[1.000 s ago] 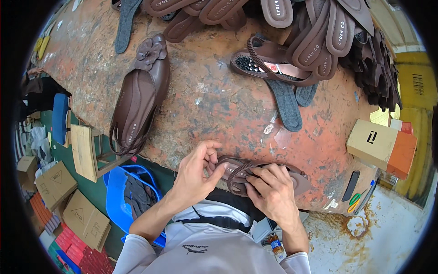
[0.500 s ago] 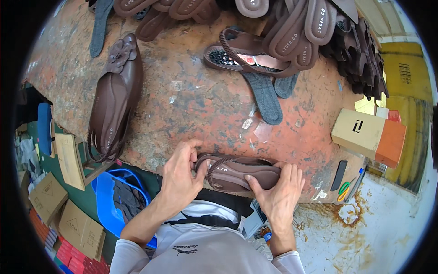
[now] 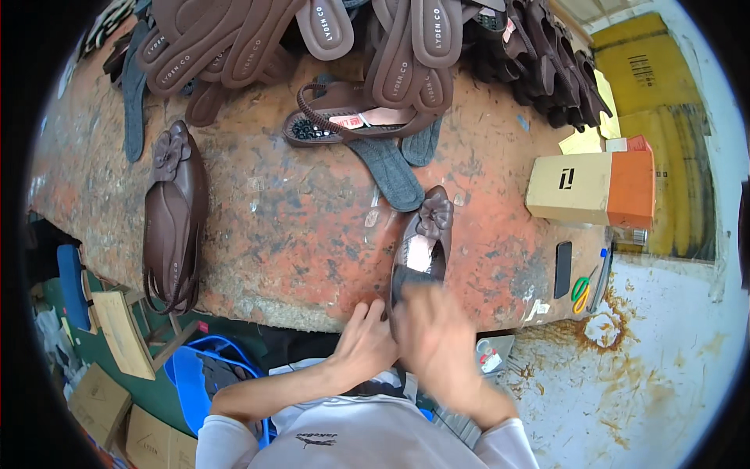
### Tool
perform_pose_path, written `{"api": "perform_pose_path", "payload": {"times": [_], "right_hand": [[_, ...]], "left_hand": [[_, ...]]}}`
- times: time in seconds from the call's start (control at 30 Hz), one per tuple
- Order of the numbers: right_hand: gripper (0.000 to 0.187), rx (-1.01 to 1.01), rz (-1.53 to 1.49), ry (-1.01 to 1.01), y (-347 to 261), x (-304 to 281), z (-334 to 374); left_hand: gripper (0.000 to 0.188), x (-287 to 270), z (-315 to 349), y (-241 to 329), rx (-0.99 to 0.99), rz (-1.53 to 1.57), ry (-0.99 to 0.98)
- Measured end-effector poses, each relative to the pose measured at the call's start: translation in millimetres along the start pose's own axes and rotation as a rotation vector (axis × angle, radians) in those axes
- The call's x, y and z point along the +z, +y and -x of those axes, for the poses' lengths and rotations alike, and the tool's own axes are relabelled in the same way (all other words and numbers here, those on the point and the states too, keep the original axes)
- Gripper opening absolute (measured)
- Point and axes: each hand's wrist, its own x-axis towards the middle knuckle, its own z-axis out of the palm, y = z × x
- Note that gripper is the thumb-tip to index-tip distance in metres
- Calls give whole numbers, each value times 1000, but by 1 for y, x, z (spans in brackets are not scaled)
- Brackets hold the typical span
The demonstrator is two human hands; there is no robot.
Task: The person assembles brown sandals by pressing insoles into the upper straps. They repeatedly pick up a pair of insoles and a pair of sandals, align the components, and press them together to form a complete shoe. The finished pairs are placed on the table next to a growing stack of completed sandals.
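Observation:
A brown slingback shoe [image 3: 444,234] with a flower on its pointed toe lies on the worn table in front of me, toe pointing away. Inside it a pale patch shows near the toe, with a grey area behind. My left hand [image 3: 366,338] is closed at the left of the heel end, its fingertips bent against the shoe. Over the heel lies my right hand [image 3: 437,340], smeared by motion, so its grip is hidden. A matching shoe [image 3: 178,223] stands to the left. Beyond lies another brown shoe [image 3: 344,125] with its studded inside showing, beside a grey felt pad [image 3: 387,176].
Brown insoles [image 3: 258,47] are heaped along the far side, with more brown shoe parts [image 3: 547,70] at right. A beige and orange box [image 3: 574,187], a black flat object [image 3: 562,270] and scissors [image 3: 580,291] lie at right. A blue tub [image 3: 191,383] stands below left.
The shoe at my hands lay sideways with a printed insole visible; now one points toe-away, showing a pale patch inside. My right hand has moved left, over the heel. The view has shifted.

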Motion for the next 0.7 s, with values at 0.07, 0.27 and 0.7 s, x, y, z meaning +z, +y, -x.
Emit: {"api": "perform_pose_path", "payload": {"times": [0.07,0.27,0.7], "right_hand": [[80,11,58,-90,-16,3,43],[108,69,38,-52,14,32,1],[112,-11,52,55,30,46,-8]], "left_hand": [[30,6,-6,3,62,31,266],[41,0,-12,3,56,-38,270],[51,3,-19,3,46,16,340]]}}
